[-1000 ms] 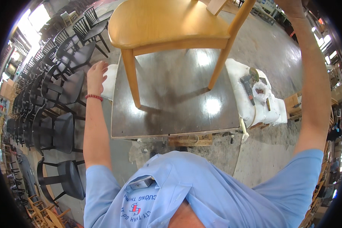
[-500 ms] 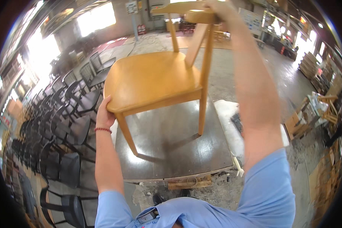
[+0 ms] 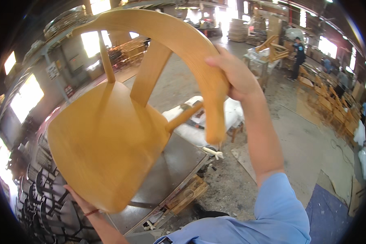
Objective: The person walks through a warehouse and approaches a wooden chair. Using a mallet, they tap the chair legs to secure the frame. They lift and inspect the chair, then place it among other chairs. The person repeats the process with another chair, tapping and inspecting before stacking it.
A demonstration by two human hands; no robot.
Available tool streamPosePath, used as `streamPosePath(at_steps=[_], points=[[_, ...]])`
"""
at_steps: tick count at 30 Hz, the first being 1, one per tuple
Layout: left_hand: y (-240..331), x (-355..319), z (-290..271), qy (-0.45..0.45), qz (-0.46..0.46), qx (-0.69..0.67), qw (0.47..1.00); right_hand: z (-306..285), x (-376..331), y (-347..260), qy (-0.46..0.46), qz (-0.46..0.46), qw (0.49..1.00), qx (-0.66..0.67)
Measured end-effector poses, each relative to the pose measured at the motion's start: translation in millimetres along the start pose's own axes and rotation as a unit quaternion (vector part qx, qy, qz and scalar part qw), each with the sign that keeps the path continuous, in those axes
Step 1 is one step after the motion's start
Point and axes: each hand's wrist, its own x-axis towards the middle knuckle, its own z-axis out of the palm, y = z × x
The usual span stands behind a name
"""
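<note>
A light-wood chair (image 3: 103, 140) with a curved backrest rail fills the left and middle of the view, tilted. My right hand (image 3: 240, 77) grips the right part of the rail, thumb on top and fingers wrapped behind it. My left hand (image 3: 79, 199) holds the seat near its lower left edge; most of its fingers are hidden under the chair. Beneath the chair is a dark, shiny table top (image 3: 179, 156). The seat hides most of the chair's legs, so I cannot tell whether they touch the table.
Several black chairs (image 3: 40, 195) stand in rows at the lower left. A white padded surface (image 3: 227, 114) lies beyond the table. Far right, a person in dark clothes (image 3: 299, 59) stands near several wooden chairs (image 3: 333, 101). A blue sheet (image 3: 327, 211) covers floor at the lower right.
The chair has tilted and come closer, moving left with its backrest swung toward me. My left hand has gone lower and left with the seat. My view has turned right.
</note>
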Motion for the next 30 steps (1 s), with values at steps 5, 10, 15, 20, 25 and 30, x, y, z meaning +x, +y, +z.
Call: streamPosePath(at_steps=[5, 10, 15, 20, 25, 30], points=[[14.5, -0.2, 80.9, 0.039, -0.024, -0.03, 0.998, -101.7, -84.0, -38.1, 0.062, 0.133, 0.979, -0.14], [-32.5, -86.9, 157.4, 0.041, 0.042, -0.041, 0.997, -183.4, -176.2, -3.7, 0.216, 0.182, 0.937, -0.206], [-65.3, -126.1, 259.2, -0.072, 0.099, 0.209, 0.97, -294.0, -326.4, 29.8, 0.367, 0.136, 0.914, -0.112], [-110.4, -210.4, 470.3, -0.237, -0.144, -0.002, 0.961, -427.6, -459.2, -23.2, 0.462, 0.141, 0.875, -0.019], [-211.2, -273.3, 576.1, -0.313, -0.169, 0.037, 0.934, -533.6, -581.6, -108.6, 0.534, 0.102, 0.838, -0.045], [-356.7, -292.7, 681.7, -0.408, -0.266, 0.045, 0.872, -607.8, -688.1, -149.5, 0.64, 0.132, 0.751, -0.092]])
